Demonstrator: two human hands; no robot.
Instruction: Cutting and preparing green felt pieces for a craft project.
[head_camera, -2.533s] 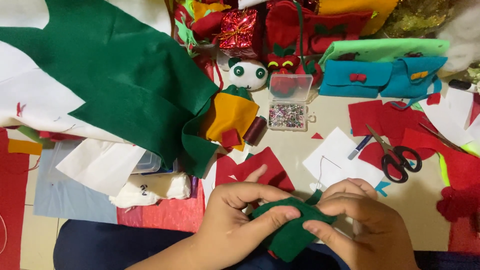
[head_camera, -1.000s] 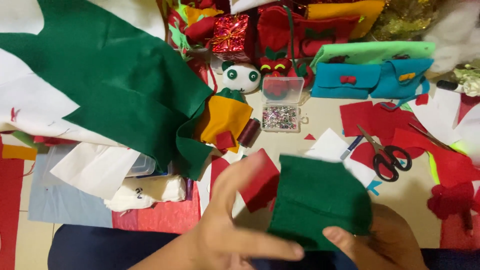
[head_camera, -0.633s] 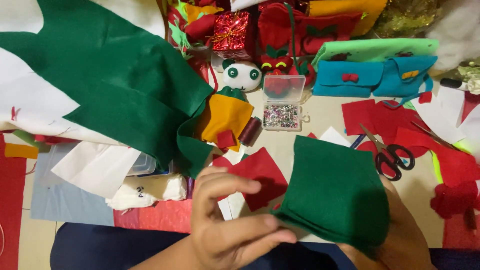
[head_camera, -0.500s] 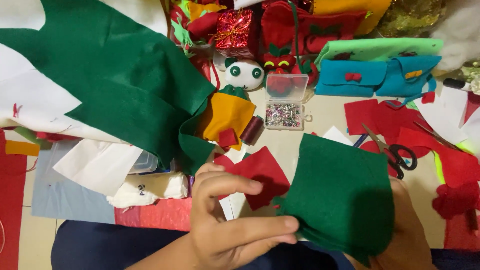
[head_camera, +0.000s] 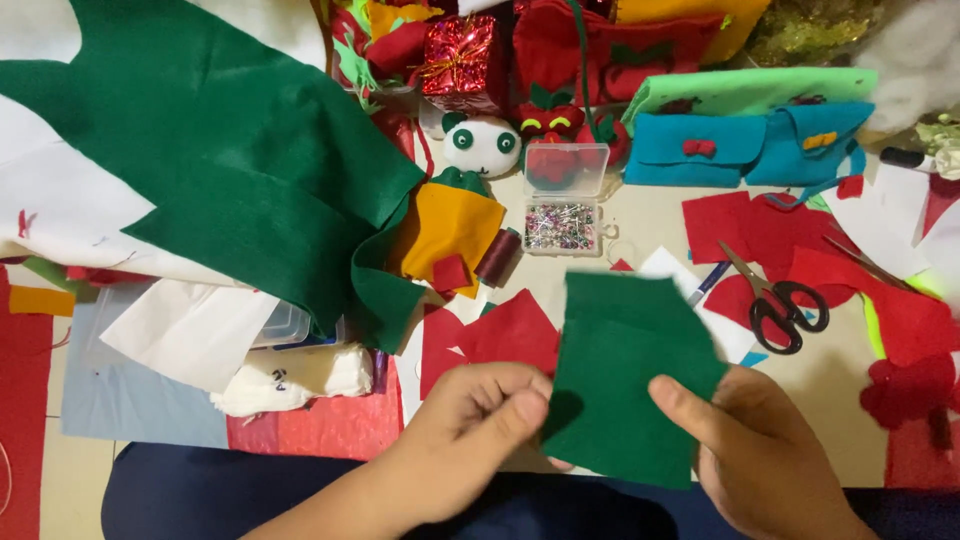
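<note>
Both of my hands hold up a small dark green felt piece, unfolded flat in front of me. My left hand pinches its lower left edge between thumb and fingers. My right hand grips its right side, thumb lying across the front. Red felt scraps lie on the table just behind my left hand.
A big green felt sheet covers the upper left. Black-handled scissors lie on red felt to the right. A clear box of pins, a dark red thread spool, a white panda toy and blue felt pouches sit behind.
The green felt piece went from bunched between my hands to unfolded and held up flat. My left hand let go, then pinched its left edge again.
</note>
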